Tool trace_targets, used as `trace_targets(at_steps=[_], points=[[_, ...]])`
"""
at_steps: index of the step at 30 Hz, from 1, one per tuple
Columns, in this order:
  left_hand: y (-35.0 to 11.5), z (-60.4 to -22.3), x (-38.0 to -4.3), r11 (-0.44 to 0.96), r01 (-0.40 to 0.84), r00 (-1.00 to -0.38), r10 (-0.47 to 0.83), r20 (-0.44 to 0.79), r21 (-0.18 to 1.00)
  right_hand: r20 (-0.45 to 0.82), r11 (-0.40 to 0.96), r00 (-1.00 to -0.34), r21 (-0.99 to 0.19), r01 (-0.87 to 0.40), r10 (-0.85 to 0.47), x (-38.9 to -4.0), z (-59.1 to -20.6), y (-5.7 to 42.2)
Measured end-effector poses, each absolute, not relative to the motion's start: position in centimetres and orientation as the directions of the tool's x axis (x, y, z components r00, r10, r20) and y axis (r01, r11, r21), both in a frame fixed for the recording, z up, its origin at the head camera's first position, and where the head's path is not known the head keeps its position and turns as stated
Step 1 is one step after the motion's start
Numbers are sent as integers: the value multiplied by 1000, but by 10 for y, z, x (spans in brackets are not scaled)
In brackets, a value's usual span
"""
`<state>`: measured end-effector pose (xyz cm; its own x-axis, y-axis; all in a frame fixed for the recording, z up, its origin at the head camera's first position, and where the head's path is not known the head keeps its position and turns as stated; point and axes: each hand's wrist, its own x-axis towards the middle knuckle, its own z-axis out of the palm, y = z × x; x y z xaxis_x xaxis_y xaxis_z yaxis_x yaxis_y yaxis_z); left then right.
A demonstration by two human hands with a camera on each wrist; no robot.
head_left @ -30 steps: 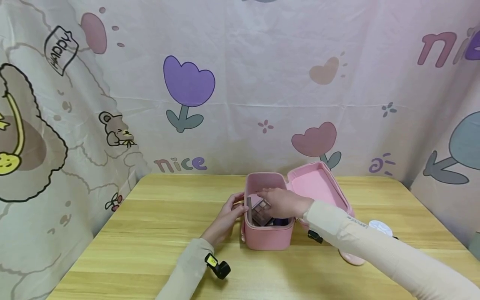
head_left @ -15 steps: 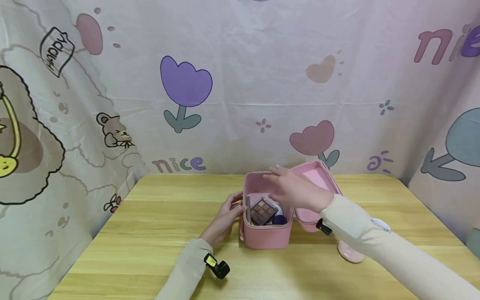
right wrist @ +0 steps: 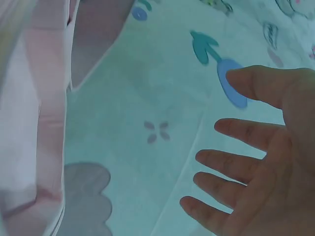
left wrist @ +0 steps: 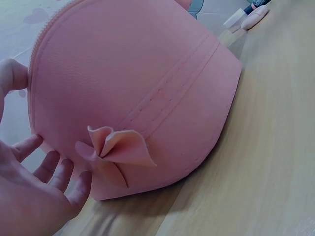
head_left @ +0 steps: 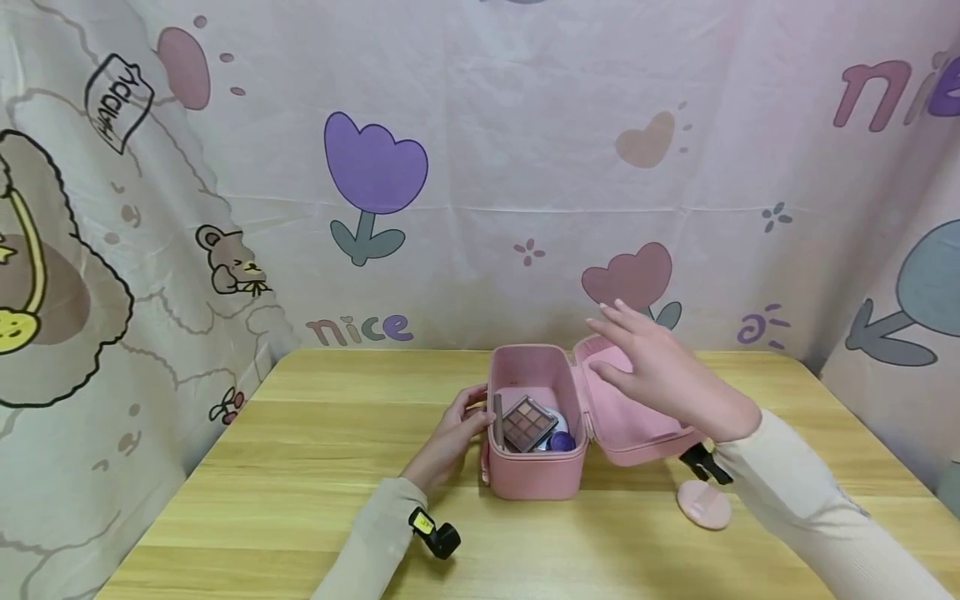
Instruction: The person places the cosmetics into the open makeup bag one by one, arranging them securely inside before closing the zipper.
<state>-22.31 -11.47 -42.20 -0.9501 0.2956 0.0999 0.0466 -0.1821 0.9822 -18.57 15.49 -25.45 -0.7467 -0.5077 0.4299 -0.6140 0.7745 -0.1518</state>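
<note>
Empty and outspread, the right hand (head_left: 671, 373) withdraws from the vanity case (head_left: 536, 480), the eyeshadow palette (head_left: 528, 423) apparently settled near the relaxed left hand (head_left: 452, 430).

The vanity case (head_left: 536, 479) stands on the surface (head_left: 360, 417), with the backdrop cloth (head_left: 480, 167) behind, at 12 o'clock. Inside, an eyeshadow palette (head_left: 528, 423) lies towards 6 o'clock, a stick (head_left: 498, 422) runs along the 9 o'clock wall, and a round item (head_left: 562, 442) sits at the palette's 4 o'clock. The lid (head_left: 626, 418) joins the case at 3 o'clock. The person's left grip (head_left: 453, 425) touches the case at 9 o'clock, near a bow (left wrist: 118, 152); the right grip (head_left: 667, 375) hangs over the lid. A powder puff (head_left: 703, 505) lies at 4 o'clock, apart.
</note>
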Motion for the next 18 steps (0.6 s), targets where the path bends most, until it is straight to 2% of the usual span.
trace_targets(at_steps=[9, 18], points=[[-116, -423, -222, -180, 39, -953, 288, 91, 983, 546, 778, -753, -264, -570, -366, -175, -262, 191], [-115, -419, -223, -178, 43, -951, 295, 95, 983, 746, 796, -656, -329, -509, -111, -162, -274, 234]])
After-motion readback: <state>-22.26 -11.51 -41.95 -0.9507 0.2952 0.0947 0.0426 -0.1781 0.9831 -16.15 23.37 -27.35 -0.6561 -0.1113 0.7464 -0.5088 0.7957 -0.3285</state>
